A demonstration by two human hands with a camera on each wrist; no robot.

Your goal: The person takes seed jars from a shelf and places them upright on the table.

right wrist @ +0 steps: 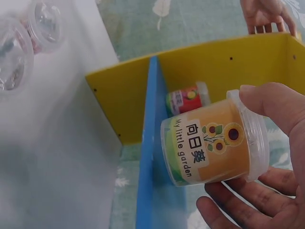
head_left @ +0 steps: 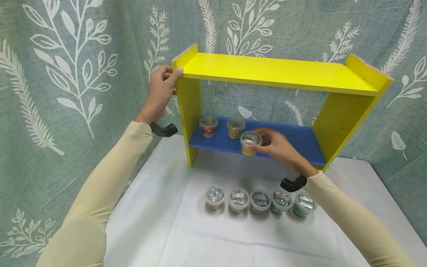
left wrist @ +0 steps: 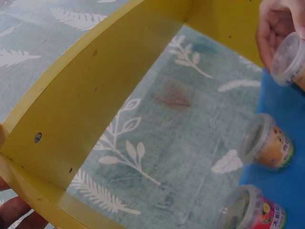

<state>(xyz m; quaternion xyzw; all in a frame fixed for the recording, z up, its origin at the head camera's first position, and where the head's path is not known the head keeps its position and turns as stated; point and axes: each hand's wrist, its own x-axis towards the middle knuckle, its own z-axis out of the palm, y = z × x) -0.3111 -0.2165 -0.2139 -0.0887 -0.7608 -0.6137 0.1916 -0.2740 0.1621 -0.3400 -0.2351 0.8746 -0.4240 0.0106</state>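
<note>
My right hand (head_left: 278,146) grips a small clear plastic cup (right wrist: 209,140) by its lidded rim, thumb on one side and fingers on the other. Its orange label has sunflowers and the words "My little garden". In the head view the cup overlaps the front edge of the blue shelf board (head_left: 287,137). Two similar cups stand on that board to its left, a red-labelled cup (head_left: 208,127) and an orange-labelled cup (head_left: 235,128). My left hand (head_left: 161,91) holds the upper left corner of the yellow shelf unit (head_left: 267,70), thumb over its front edge.
Several lidded cups stand in a row on the white-covered table (head_left: 213,241) in front of the shelf, from a pink-based cup (head_left: 215,197) to a green-based cup (head_left: 304,204). Leaf-patterned green cloth (head_left: 116,29) hangs behind and on both sides.
</note>
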